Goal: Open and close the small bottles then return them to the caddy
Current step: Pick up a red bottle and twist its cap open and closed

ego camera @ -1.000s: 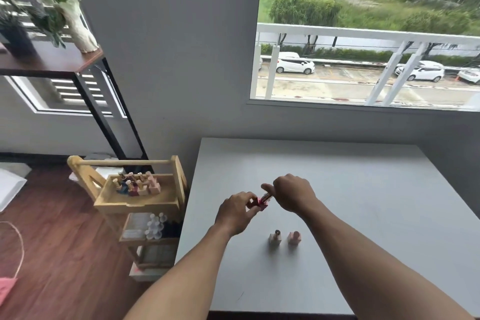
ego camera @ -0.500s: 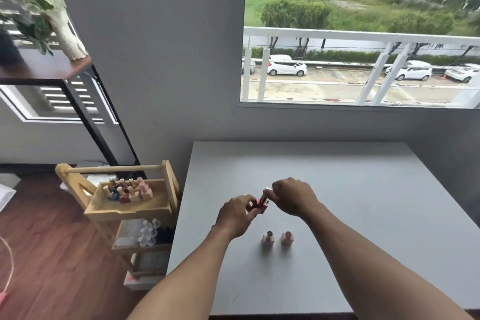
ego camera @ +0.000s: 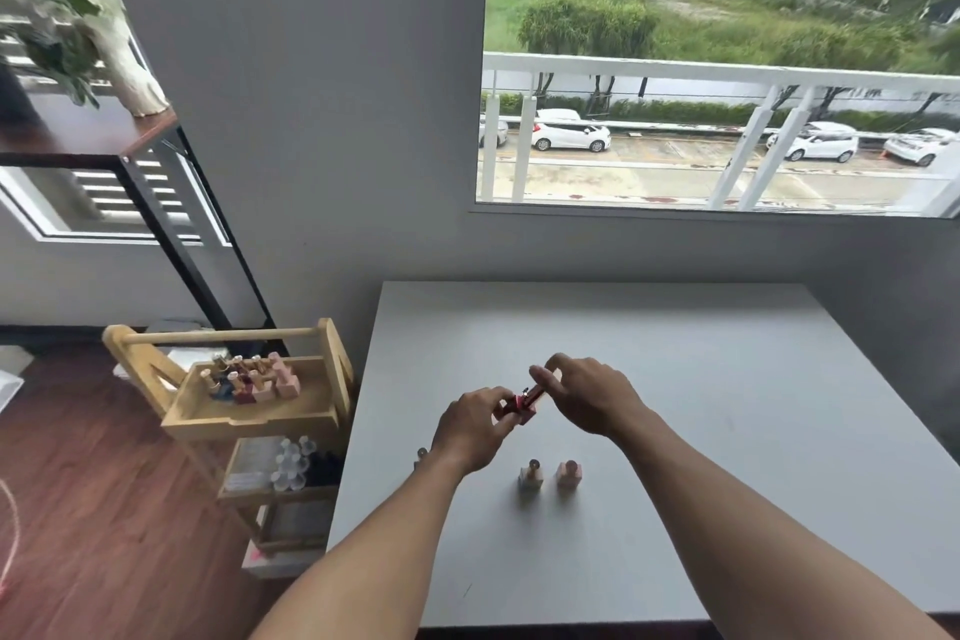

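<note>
Head: sm red bottle (ego camera: 521,410), squarish base, tilted.

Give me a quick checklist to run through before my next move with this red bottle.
1. The left hand grips the red bottle: ok.
2. The right hand pinches its cap: ok.
3. The cap is fully seated on the bottle: cannot tell, too small.
4. The blue-tinted bottle and pink bottle stand upright on the table, apart from both hands: ok.
5. The caddy has bare room in its top tray beside the stored bottles: ok.
</note>
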`<state>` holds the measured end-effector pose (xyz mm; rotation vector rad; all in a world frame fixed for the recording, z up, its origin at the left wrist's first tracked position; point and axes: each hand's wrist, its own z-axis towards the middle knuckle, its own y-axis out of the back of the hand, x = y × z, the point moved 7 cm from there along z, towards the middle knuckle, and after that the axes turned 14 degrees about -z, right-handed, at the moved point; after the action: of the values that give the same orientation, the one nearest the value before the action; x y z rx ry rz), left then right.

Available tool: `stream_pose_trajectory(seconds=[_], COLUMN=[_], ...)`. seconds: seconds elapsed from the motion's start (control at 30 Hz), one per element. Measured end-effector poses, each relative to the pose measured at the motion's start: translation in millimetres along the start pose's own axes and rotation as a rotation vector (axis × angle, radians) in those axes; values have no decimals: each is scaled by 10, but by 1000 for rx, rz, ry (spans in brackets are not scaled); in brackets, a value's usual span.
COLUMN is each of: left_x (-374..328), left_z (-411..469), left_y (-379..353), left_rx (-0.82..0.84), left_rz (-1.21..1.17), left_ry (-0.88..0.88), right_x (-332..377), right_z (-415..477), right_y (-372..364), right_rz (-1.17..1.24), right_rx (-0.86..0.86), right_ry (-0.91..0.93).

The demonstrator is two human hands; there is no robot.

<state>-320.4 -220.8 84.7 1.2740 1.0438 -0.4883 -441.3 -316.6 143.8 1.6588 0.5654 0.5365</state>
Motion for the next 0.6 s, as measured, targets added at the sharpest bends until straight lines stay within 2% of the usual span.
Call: stream_pose_trajectory(seconds=[0.1,0.27,0.47,0.6], left_x=[27,55,104,137], left_z=[-23,-63,-67,-71], left_y=[10,-23,28,25], left_rx=[-3,30,-1,6], left_rz=[0,25,2,3], left_ry=[7,8,30,42], right_x=[47,61,103,148], right_z=[-15,6,9,47], right_y=[-11,-60,-81,-105], right_rz=[14,-196,18,-27], right_rx=[24,9,27,20], right_ry=[75,28,76,79])
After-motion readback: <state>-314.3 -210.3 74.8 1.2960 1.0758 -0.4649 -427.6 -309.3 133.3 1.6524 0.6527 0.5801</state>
